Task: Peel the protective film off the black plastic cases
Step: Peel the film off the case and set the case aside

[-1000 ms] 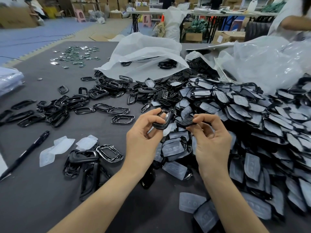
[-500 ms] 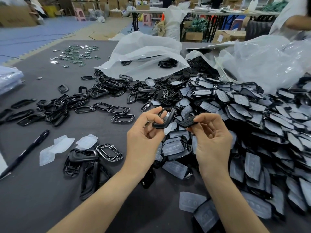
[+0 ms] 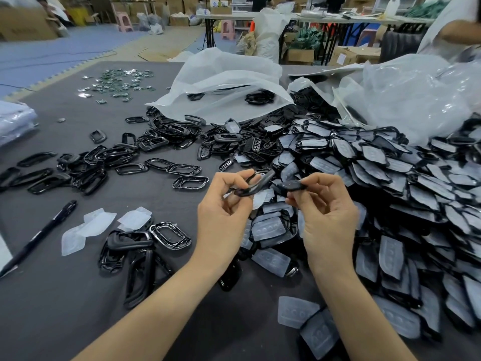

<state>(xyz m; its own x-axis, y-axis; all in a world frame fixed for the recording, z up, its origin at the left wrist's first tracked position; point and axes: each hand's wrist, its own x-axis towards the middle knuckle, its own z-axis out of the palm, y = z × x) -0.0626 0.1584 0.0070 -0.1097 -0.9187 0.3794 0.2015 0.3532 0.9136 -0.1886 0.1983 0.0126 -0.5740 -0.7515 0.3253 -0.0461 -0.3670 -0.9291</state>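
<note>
My left hand (image 3: 223, 204) pinches a glossy black frame-shaped case (image 3: 256, 185) by its edge, raised above the table. My right hand (image 3: 329, 207) pinches a second, smaller black case piece (image 3: 290, 185) just to the right of it; the two pieces sit close, tips nearly touching. A big heap of black cases with whitish film (image 3: 377, 178) fills the right side. Peeled film pieces (image 3: 88, 226) lie at the left, next to a small pile of bare black frames (image 3: 138, 246).
A black pen (image 3: 39, 237) lies at the left on the dark grey table (image 3: 65, 295). More bare frames (image 3: 91, 162) spread across the middle left. White plastic bags (image 3: 226, 82) stand behind the heap. Small green parts (image 3: 117, 83) are at the far left. A person's sleeve shows at top right.
Both hands have stayed above the same spot. The two black pieces have drawn slightly apart and tilted, with the left one turned more edge-on.
</note>
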